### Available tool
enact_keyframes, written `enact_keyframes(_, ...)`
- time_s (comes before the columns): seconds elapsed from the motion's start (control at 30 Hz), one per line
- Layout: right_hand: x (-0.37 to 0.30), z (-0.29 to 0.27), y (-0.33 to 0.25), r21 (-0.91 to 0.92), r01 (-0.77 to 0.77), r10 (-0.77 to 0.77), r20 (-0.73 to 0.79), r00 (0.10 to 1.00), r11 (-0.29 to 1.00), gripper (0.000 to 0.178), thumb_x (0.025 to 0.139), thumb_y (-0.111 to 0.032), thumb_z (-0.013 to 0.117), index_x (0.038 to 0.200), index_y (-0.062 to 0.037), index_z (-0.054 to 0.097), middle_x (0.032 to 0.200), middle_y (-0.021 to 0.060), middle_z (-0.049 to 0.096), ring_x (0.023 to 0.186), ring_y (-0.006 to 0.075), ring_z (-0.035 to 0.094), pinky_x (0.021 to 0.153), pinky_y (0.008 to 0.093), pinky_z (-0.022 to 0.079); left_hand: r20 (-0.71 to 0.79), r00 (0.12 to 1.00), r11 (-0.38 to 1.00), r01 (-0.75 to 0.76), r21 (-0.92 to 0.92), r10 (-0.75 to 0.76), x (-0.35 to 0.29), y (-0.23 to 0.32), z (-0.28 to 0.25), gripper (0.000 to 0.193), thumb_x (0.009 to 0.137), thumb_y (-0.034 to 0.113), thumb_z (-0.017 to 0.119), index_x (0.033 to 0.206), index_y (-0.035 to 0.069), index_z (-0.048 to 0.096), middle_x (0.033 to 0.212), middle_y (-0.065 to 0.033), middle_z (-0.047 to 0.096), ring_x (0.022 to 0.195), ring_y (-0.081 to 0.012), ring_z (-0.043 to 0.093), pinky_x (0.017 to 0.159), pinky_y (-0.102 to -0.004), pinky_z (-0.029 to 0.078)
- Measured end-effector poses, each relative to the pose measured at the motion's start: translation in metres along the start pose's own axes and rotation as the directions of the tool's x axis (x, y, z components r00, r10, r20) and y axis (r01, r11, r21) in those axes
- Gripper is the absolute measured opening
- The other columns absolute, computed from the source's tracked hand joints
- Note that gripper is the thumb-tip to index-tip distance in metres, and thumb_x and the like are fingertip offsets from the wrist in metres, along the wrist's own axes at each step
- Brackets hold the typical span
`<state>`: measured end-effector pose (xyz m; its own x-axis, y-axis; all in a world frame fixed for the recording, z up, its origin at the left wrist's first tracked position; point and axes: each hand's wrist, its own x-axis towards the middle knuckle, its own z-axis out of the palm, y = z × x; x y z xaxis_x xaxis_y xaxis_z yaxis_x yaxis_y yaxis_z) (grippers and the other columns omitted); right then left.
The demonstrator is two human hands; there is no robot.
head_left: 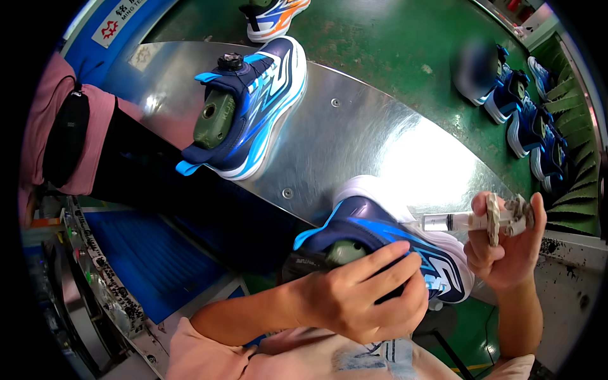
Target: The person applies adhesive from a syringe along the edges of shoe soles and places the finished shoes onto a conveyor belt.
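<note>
A dark blue sneaker [364, 209] with a white sole lies tilted in front of me, its heel loop pointing left. The green shoe last [346, 253] fills its opening. My left hand [373, 294] is closed over the near side of the sneaker, fingers curled across the upper, and covers part of it. In my right hand [506, 240] is a clear syringe [443, 221], its plunger end wrapped in pale, crusty material. The syringe's tip points left and reaches the line between upper and sole; whether it touches cannot be made out.
A matching sneaker [266, 107] with a last stands on the steel plate [354, 133]. Beyond lies a green belt [392, 50] with an orange-and-white shoe [278, 22]. Several blue sneakers [522, 126] line the right side, beside green bristle-like strips [573, 133]. A person in pink [95, 133] is at left.
</note>
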<state>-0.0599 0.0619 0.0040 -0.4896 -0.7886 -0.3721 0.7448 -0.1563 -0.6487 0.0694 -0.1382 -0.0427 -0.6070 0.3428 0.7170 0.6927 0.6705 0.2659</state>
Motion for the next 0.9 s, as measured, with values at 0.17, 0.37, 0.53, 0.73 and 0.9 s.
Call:
enact_keyframes(0.17, -0.017, 0.022, -0.006, -0.257, -0.058, 0.047, -0.052, 0.998, 0.965, 0.097, 0.077, -0.083, 0.032, 0.113, 0.0072, 0.043, 0.064, 0.0020, 0.045, 0.050, 0.0054, 0.038, 0.045, 0.0194, 0.030, 0.029, 0.999, 0.997, 0.012, 0.071, -0.014, -0.013, 0.010, 0.000, 0.013, 0.080, 0.013, 0.063, 0.092, 0.015, 0.063, 0.091, -0.0026, 0.053, 0.089, -0.0208, 0.064, 0.081, -0.0349, 0.055)
enact_keyframes(0.37, -0.042, 0.037, -0.003, -0.203, -0.296, 0.239, -0.264, 0.934, 0.933, 0.114, 0.060, -0.076, 0.067, 0.129, 0.0088, 0.038, 0.112, 0.0130, 0.056, 0.098, 0.0145, 0.056, 0.080, 0.0244, 0.047, 0.170, 0.985, 0.991, -0.001, 0.133, -0.022, -0.033, 0.015, -0.008, 0.015, 0.083, 0.021, 0.062, 0.097, 0.023, 0.056, 0.096, -0.0038, 0.047, 0.094, -0.0204, 0.061, 0.084, -0.0373, 0.051)
enact_keyframes(0.53, -0.082, 0.013, 0.008, -0.109, -0.135, 0.125, -0.097, 0.987, 0.985, 0.112, 0.061, -0.072, 0.069, 0.129, 0.0119, 0.037, 0.114, 0.0153, 0.055, 0.104, 0.0161, 0.056, 0.086, 0.0256, 0.046, 0.161, 0.982, 0.986, 0.073, 0.150, -0.097, -0.039, 0.025, -0.006, 0.029, 0.078, 0.016, 0.070, 0.103, 0.024, 0.056, 0.098, 0.0018, 0.048, 0.103, -0.0147, 0.059, 0.091, -0.0344, 0.049)
enact_keyframes(0.73, -0.123, 0.006, 0.022, -0.092, 0.066, -0.076, -0.113, 0.991, 0.994, 0.108, 0.066, -0.074, 0.061, 0.127, 0.0118, 0.039, 0.112, 0.0146, 0.056, 0.102, 0.0148, 0.056, 0.087, 0.0254, 0.044, 0.262, 0.962, 0.978, 0.017, 0.207, -0.072, -0.048, 0.028, -0.011, 0.028, 0.086, 0.016, 0.063, 0.109, 0.019, 0.046, 0.114, -0.0082, 0.048, 0.103, -0.0312, 0.060, 0.091, -0.0478, 0.049)
enact_keyframes(0.9, -0.153, -0.002, 0.043, -0.071, 0.161, -0.170, -0.165, 0.971, 0.984, 0.105, 0.069, -0.077, 0.055, 0.124, 0.0116, 0.040, 0.103, 0.0127, 0.057, 0.090, 0.0121, 0.055, 0.078, 0.0238, 0.044, 0.238, 0.967, 0.960, 0.020, 0.280, -0.090, -0.040, 0.029, -0.011, 0.024, 0.086, 0.017, 0.065, 0.106, 0.015, 0.052, 0.110, -0.0061, 0.054, 0.103, -0.0298, 0.061, 0.092, -0.0456, 0.050)
